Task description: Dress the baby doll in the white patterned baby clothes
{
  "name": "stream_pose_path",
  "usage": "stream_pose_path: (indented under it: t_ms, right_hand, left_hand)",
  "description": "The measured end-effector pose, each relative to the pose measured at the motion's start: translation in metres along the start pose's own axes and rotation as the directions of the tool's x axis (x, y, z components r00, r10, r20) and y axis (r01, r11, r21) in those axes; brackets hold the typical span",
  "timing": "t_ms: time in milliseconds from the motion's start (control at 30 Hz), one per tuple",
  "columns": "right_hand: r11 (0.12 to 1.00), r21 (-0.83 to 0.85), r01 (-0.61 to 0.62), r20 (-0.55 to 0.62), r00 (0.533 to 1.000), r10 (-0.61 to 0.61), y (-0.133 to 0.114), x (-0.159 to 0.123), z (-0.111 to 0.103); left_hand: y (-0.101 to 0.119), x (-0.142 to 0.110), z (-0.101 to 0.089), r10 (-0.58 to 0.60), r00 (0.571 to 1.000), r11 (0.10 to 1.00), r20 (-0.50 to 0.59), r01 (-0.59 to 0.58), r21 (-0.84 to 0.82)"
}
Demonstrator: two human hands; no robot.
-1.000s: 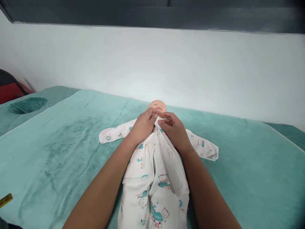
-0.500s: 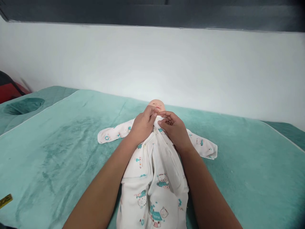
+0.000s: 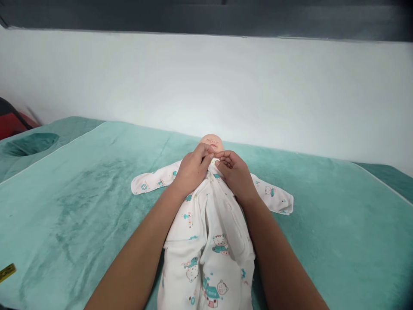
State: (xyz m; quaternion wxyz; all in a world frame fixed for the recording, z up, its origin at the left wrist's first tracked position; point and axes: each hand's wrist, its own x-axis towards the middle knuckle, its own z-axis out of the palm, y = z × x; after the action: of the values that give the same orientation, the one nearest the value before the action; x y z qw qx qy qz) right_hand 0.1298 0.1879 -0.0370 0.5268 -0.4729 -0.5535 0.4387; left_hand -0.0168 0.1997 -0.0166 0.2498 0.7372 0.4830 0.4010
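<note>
A baby doll (image 3: pixel 211 139) lies on its back, its head toward the wall. It wears a white baby romper (image 3: pixel 190 271) printed with teal bears and houses, the sleeves spread to both sides. At the neck, my left hand (image 3: pixel 195 168) pinches the collar edge between thumb and fingers. Close beside it, my right hand (image 3: pixel 237 174) is closed on the other side of the collar, fingers bent. A small snap button (image 3: pixel 212 162) shows between my thumbs. Below, the front of the romper hangs partly open in folds down to the legs.
A teal plush cover (image 3: pixel 322 241) lies under the doll, with a round hole (image 3: pixel 30 144) at the far left. Behind stands a white wall (image 3: pixel 206 86) with a dark band on top. A red and black object (image 3: pixel 13 120) and a yellow strip (image 3: pixel 7 272) sit at the left edge.
My thumbs have shifted slightly at the collar, and the snap button now shows between them. The doll stays in place.
</note>
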Motion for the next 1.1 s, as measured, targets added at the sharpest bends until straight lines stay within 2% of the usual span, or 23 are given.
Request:
stream_pose_path:
  t_ms: [133, 333, 467, 667, 800, 867, 933, 1000, 1100]
  right_hand:
    - [1.0, -0.024, -0.011, 0.002, 1.0, 0.011, -0.004, 0.0, 0.002]
    - [0.983, -0.177, -0.041, -0.061, 0.998, 0.031, -0.008, -0.001, 0.002]
    - [0.991, -0.125, -0.043, -0.085, 0.996, 0.033, -0.008, -0.002, 0.002]
    - [0.991, -0.136, -0.012, -0.141, 0.99, -0.008, -0.004, -0.002, 0.004]
    - [0.985, -0.172, -0.026, -0.195, 0.981, -0.008, -0.013, -0.005, 0.006]
    - [0.946, -0.324, 0.011, -0.14, 0.988, -0.06, -0.024, -0.012, 0.005]
    - [0.855, -0.515, 0.059, 0.0, 0.998, -0.069, -0.038, -0.021, 0.003]
    - [0.741, -0.664, 0.1, 0.143, 0.99, -0.006, -0.051, -0.032, 0.0]
    - [0.613, -0.778, 0.137, 0.224, 0.972, 0.067, -0.062, -0.044, -0.002]
  left_hand:
    - [0.0, 0.0, -0.001, -0.034, 0.999, 0.999, -0.021, 0.034, -0.017]
    - [0.0, 0.0, -0.004, -0.042, 0.999, 0.991, -0.023, 0.039, -0.132]
    - [-0.002, -0.002, -0.004, -0.051, 0.998, 0.996, -0.034, 0.048, -0.08]
    - [-0.002, -0.003, -0.004, -0.003, 1.0, 0.999, -0.009, 0.003, -0.032]
    - [-0.005, -0.005, -0.006, -0.045, 0.999, 0.983, -0.008, 0.043, -0.178]
    - [-0.008, -0.007, -0.009, -0.088, 0.996, 0.954, -0.006, 0.082, -0.288]
    - [-0.01, -0.01, -0.016, -0.133, 0.99, 0.921, 0.036, 0.137, -0.364]
    - [-0.009, -0.013, -0.024, -0.14, 0.982, 0.909, 0.128, 0.179, -0.376]
    - [-0.005, -0.017, -0.037, -0.097, 0.948, 0.933, 0.302, 0.192, -0.304]
